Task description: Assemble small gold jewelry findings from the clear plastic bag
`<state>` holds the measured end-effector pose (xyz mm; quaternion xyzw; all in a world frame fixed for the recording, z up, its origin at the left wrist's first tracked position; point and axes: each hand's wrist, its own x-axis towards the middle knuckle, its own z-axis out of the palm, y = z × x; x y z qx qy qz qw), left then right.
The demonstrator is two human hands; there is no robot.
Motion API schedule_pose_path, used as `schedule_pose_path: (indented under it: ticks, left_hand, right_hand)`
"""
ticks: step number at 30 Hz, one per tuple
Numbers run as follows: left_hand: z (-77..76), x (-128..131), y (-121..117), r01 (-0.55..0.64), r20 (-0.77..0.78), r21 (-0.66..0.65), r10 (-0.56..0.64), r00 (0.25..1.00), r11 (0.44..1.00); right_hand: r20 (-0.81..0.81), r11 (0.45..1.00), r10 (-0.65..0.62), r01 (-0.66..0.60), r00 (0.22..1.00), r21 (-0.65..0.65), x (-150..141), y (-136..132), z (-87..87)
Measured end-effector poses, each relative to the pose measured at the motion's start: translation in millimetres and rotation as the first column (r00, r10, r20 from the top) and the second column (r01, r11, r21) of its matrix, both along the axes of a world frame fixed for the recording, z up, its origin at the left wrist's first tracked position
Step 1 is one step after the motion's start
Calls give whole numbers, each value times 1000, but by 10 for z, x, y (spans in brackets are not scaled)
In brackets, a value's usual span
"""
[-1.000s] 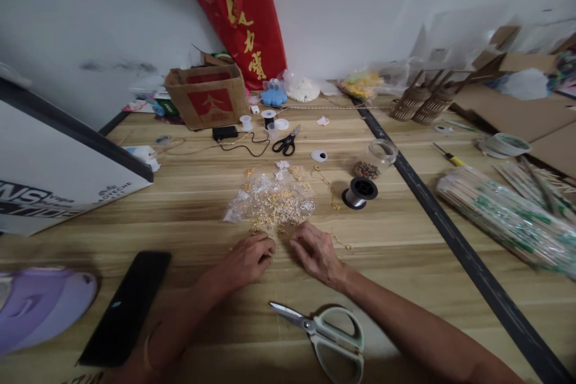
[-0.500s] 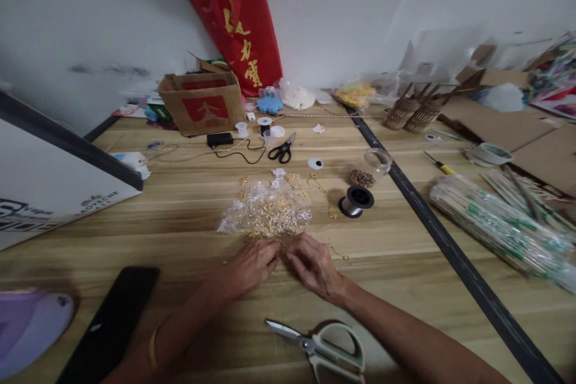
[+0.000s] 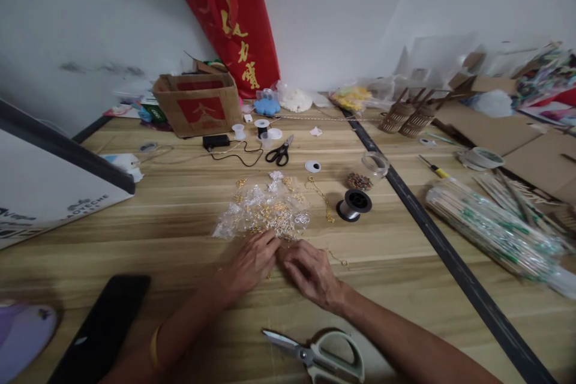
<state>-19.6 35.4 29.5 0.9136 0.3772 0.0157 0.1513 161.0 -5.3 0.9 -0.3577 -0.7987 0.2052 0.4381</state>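
Observation:
My left hand (image 3: 255, 259) lies at the near edge of a pile of small gold and silver jewellery findings (image 3: 274, 216), its fingertips bunched against the loose pieces. Close beside it, my right hand (image 3: 311, 273) rests on the table with fingers curled together and thumb tucked in. Whatever either hand pinches is too small or hidden. A tiny gold piece (image 3: 269, 276) shows just under my left hand. To the right of my right hand lies a short gold chain (image 3: 337, 258). A longer gold chain (image 3: 320, 197) is beside the pile.
Pale-handled scissors (image 3: 310, 354) lie near me, a black phone (image 3: 101, 330) at left. Beyond the pile are black scissors (image 3: 279, 153), a wire spool (image 3: 354, 205) and a bead jar (image 3: 360, 180). Wrapped sticks (image 3: 486, 231) lie right; a white box (image 3: 58, 186) stands left.
My left hand has shifted slightly toward the pile, its fingertips now at the findings. My right hand stays nearly in place. The whole view has moved a little.

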Motion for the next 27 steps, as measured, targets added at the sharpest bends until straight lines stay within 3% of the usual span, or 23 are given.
schedule_pose_path:
  ticks: [8, 15, 20, 27]
  left_hand:
    - [-103, -55, 17, -114, 172, 81, 99, 980, 990]
    - [-85, 57, 123, -213, 270, 43, 194, 943, 976]
    - [-53, 75, 79, -249, 233, 40, 233, 944, 968]
    - [-22, -139, -138, -222, 118, -29, 224, 967, 975]
  right_hand:
    - [11, 1000, 6, -6, 1000, -10, 14, -3, -22]
    - [15, 1000, 7, -7, 1000, 27, 13, -10, 11]
    - [5, 999, 5, -6, 1000, 46, 15, -6, 9]
    - [-35, 997, -62, 60, 997, -42, 28, 9, -67]
